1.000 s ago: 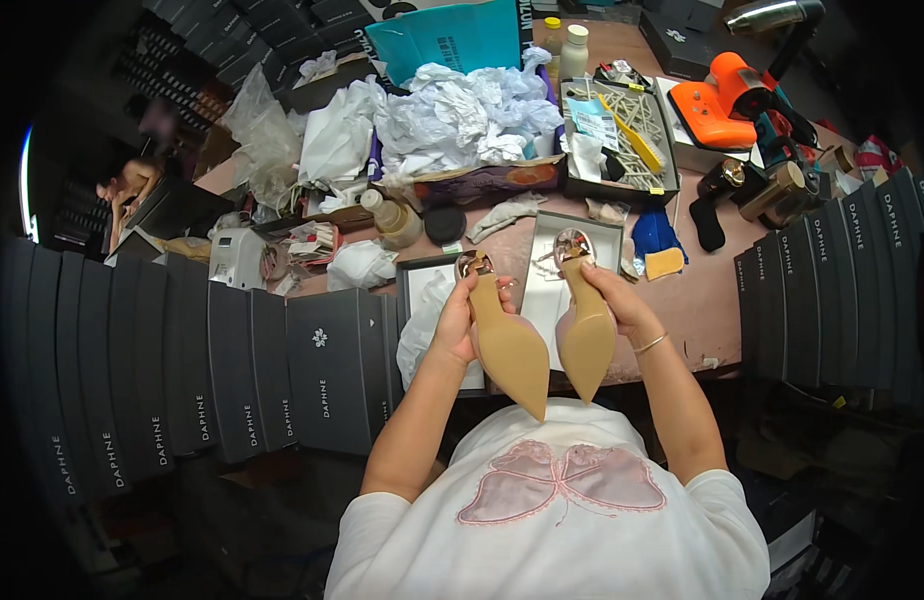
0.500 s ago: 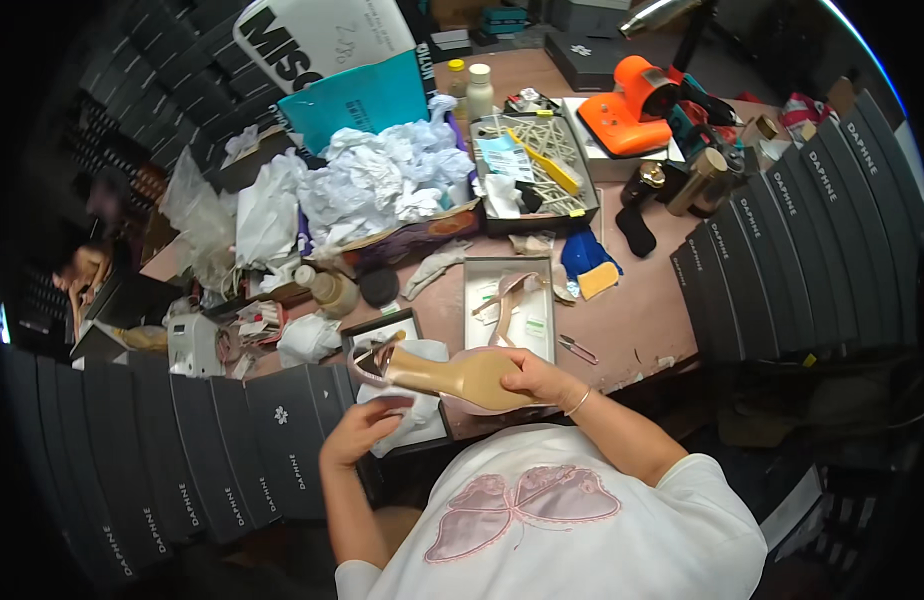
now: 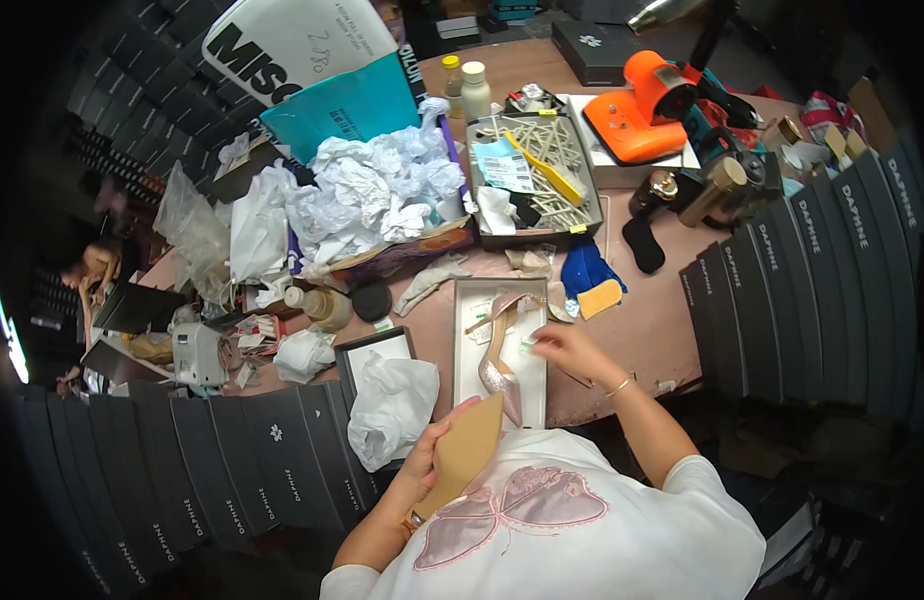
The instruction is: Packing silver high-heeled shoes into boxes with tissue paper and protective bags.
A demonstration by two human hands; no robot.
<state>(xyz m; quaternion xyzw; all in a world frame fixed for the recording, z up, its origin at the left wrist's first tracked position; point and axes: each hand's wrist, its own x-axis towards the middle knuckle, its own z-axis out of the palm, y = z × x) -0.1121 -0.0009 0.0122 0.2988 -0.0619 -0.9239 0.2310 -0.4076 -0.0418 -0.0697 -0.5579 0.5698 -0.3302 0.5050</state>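
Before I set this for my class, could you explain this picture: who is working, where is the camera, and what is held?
No machine here: just a person's two bare hands, seen by a fisheye camera worn on the head, looking down, so straight edges bend. The left hand has its grip on a pointed-toe shoe, tan sole showing. The right hand is by an open shoebox containing a high-heeled shoe; whether it holds anything is unclear. Crumpled white paper and an orange device stand beyond.

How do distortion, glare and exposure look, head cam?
Head view: fisheye bends the row of dark boxes at right; corners fade to black; a white light streak glares near the left rim; the shoe in the left hand is clearly lit.
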